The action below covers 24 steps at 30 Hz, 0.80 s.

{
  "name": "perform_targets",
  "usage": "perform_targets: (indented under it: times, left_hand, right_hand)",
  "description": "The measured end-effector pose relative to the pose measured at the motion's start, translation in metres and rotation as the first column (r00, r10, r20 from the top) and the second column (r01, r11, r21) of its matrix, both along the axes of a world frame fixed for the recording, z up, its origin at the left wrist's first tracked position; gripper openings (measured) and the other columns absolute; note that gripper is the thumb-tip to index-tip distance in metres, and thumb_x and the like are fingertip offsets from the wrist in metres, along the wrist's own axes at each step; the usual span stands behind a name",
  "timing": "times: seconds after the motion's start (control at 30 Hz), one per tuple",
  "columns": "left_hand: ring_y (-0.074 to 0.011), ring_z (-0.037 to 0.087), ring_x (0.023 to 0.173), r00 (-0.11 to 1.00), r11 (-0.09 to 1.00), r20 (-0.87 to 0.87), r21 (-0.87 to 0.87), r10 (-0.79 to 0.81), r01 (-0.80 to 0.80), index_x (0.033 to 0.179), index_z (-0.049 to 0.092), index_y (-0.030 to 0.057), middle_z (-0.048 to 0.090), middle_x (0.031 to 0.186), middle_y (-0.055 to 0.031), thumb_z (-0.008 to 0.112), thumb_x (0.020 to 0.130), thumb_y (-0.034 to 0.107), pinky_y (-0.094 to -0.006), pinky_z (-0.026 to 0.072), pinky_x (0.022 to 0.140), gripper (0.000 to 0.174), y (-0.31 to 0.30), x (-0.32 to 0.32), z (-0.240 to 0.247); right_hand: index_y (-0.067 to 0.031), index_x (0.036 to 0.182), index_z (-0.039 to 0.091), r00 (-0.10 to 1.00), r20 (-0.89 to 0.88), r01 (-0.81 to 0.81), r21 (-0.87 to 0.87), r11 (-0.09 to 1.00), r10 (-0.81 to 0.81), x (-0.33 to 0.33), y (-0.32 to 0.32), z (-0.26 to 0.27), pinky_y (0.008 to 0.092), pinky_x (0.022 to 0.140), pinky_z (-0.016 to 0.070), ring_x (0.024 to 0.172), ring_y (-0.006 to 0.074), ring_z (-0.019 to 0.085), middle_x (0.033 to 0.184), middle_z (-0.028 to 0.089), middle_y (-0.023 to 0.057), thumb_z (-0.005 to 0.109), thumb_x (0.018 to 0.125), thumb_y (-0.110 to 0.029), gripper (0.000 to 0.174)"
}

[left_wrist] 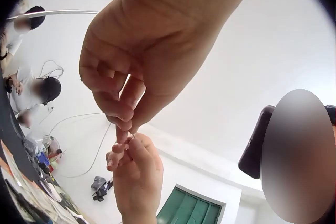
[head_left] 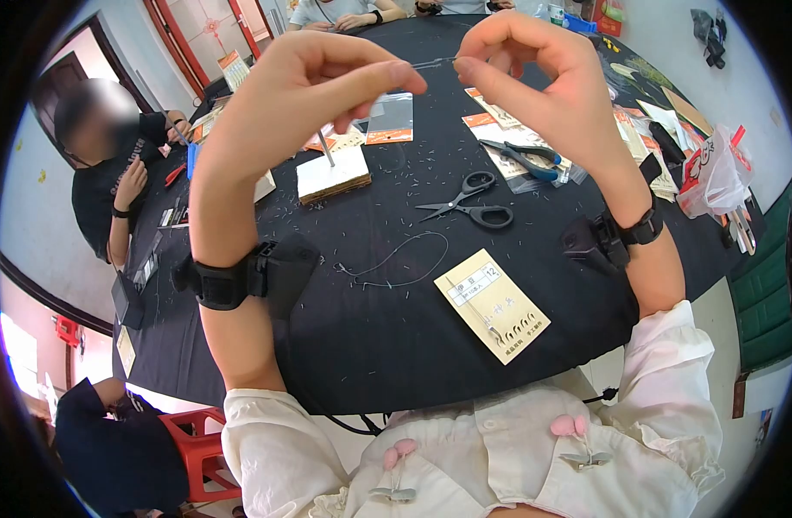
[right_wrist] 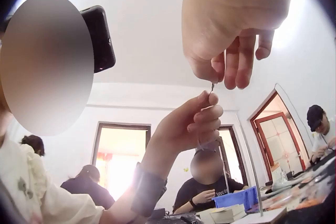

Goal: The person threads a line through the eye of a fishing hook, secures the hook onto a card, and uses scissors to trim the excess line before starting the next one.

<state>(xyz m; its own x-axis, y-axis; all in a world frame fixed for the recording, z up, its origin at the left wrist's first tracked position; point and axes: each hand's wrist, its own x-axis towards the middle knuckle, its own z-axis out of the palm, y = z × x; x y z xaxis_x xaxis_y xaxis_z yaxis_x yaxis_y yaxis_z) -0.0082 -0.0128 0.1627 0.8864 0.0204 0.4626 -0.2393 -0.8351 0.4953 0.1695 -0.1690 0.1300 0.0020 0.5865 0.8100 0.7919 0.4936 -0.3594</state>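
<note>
Both hands are raised over the far part of the table, fingertips facing each other. My left hand pinches one end of a thin, line-like strand between thumb and forefinger. From the other side my right hand pinches it too. In the right wrist view a tiny dark piece shows between the fingertips; its kind is too small to make out. Below lie black-handled scissors, half spread. A card of fishing hooks lies nearer me, and a loose loop of thin line curves beside it.
A pale block with an upright metal rod stands left of the scissors. Blue-handled pliers rest on packets at the right. Line clippings dot the black tablecloth. A plastic bag sits at the right edge. Other people sit around the table.
</note>
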Motion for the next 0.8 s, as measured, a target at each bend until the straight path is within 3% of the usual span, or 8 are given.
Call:
perform_targets:
  times: [0.03, 0.17, 0.2, 0.4, 0.5, 0.8]
  left_hand:
    - [-0.0007, 0.047, 0.050, 0.999, 1.000, -0.013, 0.006, 0.031, -0.030, 0.098, 0.070, 0.0015, 0.053, 0.061, 0.0030, 0.056, 0.093, 0.028, -0.0153, 0.0314, 0.044, 0.031, 0.002, -0.004, 0.002]
    - [-0.0026, 0.044, 0.053, 0.998, 0.998, 0.041, -0.013, 0.056, -0.056, 0.096, 0.073, 0.0043, 0.053, 0.062, 0.0027, 0.059, 0.092, 0.028, -0.0205, 0.0300, 0.045, 0.028, 0.019, -0.016, 0.009]
    - [-0.0023, 0.046, 0.054, 0.993, 0.994, 0.047, 0.011, 0.104, -0.105, 0.096, 0.072, 0.0038, 0.059, 0.068, 0.0017, 0.059, 0.091, 0.027, -0.0188, 0.0314, 0.046, 0.027, 0.019, -0.020, 0.010]
    - [-0.0017, 0.051, 0.064, 0.976, 0.975, 0.066, 0.061, 0.209, -0.213, 0.093, 0.072, 0.0036, 0.067, 0.080, -0.0016, 0.061, 0.089, 0.026, -0.0165, 0.0362, 0.051, 0.025, 0.022, -0.036, 0.020]
    - [-0.0019, 0.051, 0.067, 0.955, 0.959, 0.096, 0.005, 0.281, -0.283, 0.091, 0.072, 0.0037, 0.067, 0.080, -0.0019, 0.062, 0.089, 0.026, -0.0172, 0.0370, 0.052, 0.025, 0.022, -0.044, 0.022]
    - [-0.0031, 0.048, 0.063, 0.945, 0.952, 0.118, -0.078, 0.305, -0.297, 0.092, 0.071, 0.0045, 0.062, 0.076, 0.0003, 0.062, 0.090, 0.028, -0.0179, 0.0365, 0.054, 0.026, 0.037, -0.056, 0.025]
  right_hand:
    - [0.0009, 0.088, 0.063, 0.993, -0.093, -0.070, -0.008, 0.998, 0.069, 0.001, 0.000, 0.000, 0.0183, 0.052, 0.0384, 0.058, 0.0044, 0.051, 0.071, 0.060, 0.0018, 0.063, 0.086, -0.006, 0.008]
    - [0.0003, 0.084, 0.062, 0.991, -0.134, -0.009, -0.049, 0.999, 0.003, -0.001, -0.005, 0.004, 0.0176, 0.053, 0.0387, 0.060, 0.0033, 0.052, 0.071, 0.061, 0.0005, 0.065, 0.083, -0.003, 0.005]
    - [0.0002, 0.085, 0.063, 0.990, -0.141, -0.025, -0.038, 0.999, 0.019, -0.001, -0.005, 0.004, 0.0176, 0.053, 0.0386, 0.060, 0.0033, 0.052, 0.071, 0.061, 0.0004, 0.065, 0.083, -0.003, 0.005]
    - [-0.0005, 0.085, 0.063, 0.988, -0.157, -0.011, -0.002, 1.000, 0.011, 0.003, -0.008, 0.008, 0.0174, 0.052, 0.0380, 0.059, 0.0027, 0.052, 0.070, 0.061, -0.0002, 0.065, 0.084, -0.004, 0.004]
    - [-0.0007, 0.085, 0.063, 0.989, -0.147, 0.010, 0.019, 1.000, -0.007, 0.004, -0.009, 0.009, 0.0173, 0.052, 0.0374, 0.059, 0.0026, 0.051, 0.070, 0.061, -0.0005, 0.065, 0.084, -0.005, 0.005]
    - [-0.0012, 0.084, 0.063, 0.995, -0.100, 0.028, 0.056, 0.998, -0.022, 0.007, -0.009, 0.010, 0.0173, 0.052, 0.0369, 0.059, 0.0027, 0.050, 0.070, 0.060, -0.0010, 0.066, 0.083, -0.005, 0.005]
